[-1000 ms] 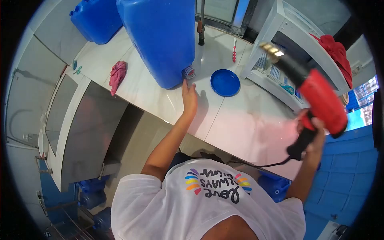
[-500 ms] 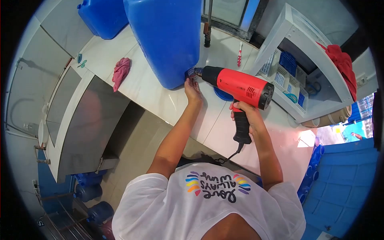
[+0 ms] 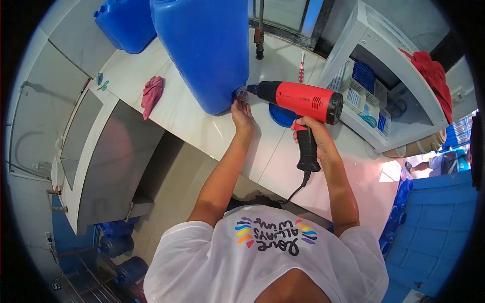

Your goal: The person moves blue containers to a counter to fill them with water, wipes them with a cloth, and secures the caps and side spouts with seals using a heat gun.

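My right hand (image 3: 314, 132) is wrapped round the black handle of a red and black heat gun (image 3: 308, 101). Its nozzle points left at a spout under clear plastic (image 3: 241, 94), low on a tall blue water container (image 3: 204, 55). At that spout, the fingers of my left hand (image 3: 242, 115) are curled against it from below, partly hiding it. The container stands upright on the white tiled counter (image 3: 202, 132). Behind the heat gun lies a round blue lid (image 3: 282, 116), partly covered.
A pink cloth (image 3: 151, 97) and small scissors (image 3: 104, 86) lie to the left, near another blue container (image 3: 126, 25). A red and white toothbrush (image 3: 301, 68) lies behind the gun. On the right stands a white shelf (image 3: 348, 45) with baskets (image 3: 364, 98) and a red cloth (image 3: 429, 76).
The heat gun has shifted slightly, its nozzle still facing the spout. My left hand stays at the spout. Part of another person has come into view at the far right.
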A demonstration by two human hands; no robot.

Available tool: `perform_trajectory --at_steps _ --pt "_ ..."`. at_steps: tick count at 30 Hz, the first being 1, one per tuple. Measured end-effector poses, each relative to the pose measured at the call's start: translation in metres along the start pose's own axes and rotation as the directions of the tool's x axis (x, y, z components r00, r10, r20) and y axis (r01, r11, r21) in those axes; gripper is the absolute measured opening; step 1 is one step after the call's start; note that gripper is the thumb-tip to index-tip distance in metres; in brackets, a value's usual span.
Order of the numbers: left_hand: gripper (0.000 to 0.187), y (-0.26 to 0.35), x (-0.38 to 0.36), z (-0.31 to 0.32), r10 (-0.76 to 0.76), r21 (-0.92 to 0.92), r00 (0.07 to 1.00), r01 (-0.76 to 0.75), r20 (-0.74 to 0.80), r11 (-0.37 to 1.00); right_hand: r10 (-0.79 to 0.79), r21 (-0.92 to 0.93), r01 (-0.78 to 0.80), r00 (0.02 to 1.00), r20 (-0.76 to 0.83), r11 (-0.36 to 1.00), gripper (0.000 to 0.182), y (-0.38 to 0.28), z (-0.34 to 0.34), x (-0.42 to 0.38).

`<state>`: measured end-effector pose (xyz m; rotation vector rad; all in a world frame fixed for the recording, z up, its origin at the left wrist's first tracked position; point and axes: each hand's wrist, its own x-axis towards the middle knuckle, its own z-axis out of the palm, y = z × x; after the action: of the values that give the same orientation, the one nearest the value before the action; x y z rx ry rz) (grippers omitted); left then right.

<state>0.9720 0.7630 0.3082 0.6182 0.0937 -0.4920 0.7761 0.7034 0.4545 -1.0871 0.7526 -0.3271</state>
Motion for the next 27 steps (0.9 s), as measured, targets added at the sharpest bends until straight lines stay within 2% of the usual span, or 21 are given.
perform_trajectory --at_steps 8,11,13,16,18,19,23,24,25,26,27 --pt "0.042 0.002 -0.001 0.001 -0.009 -0.021 0.999 0.009 -0.037 1.0 0.038 0.024 -0.038 0.999 -0.004 0.999 0.017 0.015 -0.007 -0.002" --pt "0.043 0.004 -0.006 0.002 -0.025 0.0 0.999 0.025 0.04 1.0 0.023 0.039 -0.023 1.0 0.012 0.999 0.018 0.016 -0.003 -0.006" --pt "0.045 0.005 -0.006 0.002 -0.025 -0.064 0.999 0.023 -0.022 0.998 0.012 0.058 -0.014 1.0 0.024 0.998 0.019 0.014 -0.001 -0.009" --pt "0.041 0.009 -0.008 0.004 -0.1 -0.17 0.995 0.097 -0.013 0.981 -0.039 0.039 0.038 0.999 0.015 0.999 0.021 0.007 0.0 -0.019" --pt "0.041 0.013 -0.01 0.01 -0.122 -0.208 0.992 0.124 0.024 0.97 -0.121 -0.01 0.121 0.992 -0.028 0.993 0.027 -0.002 -0.006 -0.036" --pt "0.041 0.015 -0.01 0.015 -0.141 -0.244 0.988 0.151 0.058 0.958 -0.21 -0.045 0.207 0.975 -0.072 0.977 0.029 -0.01 -0.008 -0.047" --pt "0.039 0.017 -0.005 0.02 -0.19 -0.291 0.98 0.199 0.06 0.936 -0.487 -0.213 0.451 0.857 -0.169 0.867 0.022 -0.078 -0.049 -0.092" --pt "0.038 0.019 -0.009 0.022 -0.187 -0.278 0.982 0.189 0.035 0.942 -0.581 -0.285 0.524 0.794 -0.179 0.803 0.023 -0.103 -0.06 -0.104" --pt "0.036 0.021 -0.014 0.022 -0.182 -0.266 0.983 0.178 0.008 0.947 -0.695 -0.352 0.607 0.678 -0.238 0.713 0.023 -0.13 -0.051 -0.121" --pt "0.036 0.022 -0.021 0.022 -0.177 -0.271 0.984 0.175 0.018 0.946 -0.765 -0.525 0.573 0.576 -0.289 0.63 0.025 -0.157 -0.058 -0.132" --pt "0.037 0.024 -0.028 0.021 -0.224 -0.198 0.975 0.221 0.008 0.955 -0.782 -0.617 0.509 0.535 -0.319 0.6 0.025 -0.186 -0.065 -0.138"
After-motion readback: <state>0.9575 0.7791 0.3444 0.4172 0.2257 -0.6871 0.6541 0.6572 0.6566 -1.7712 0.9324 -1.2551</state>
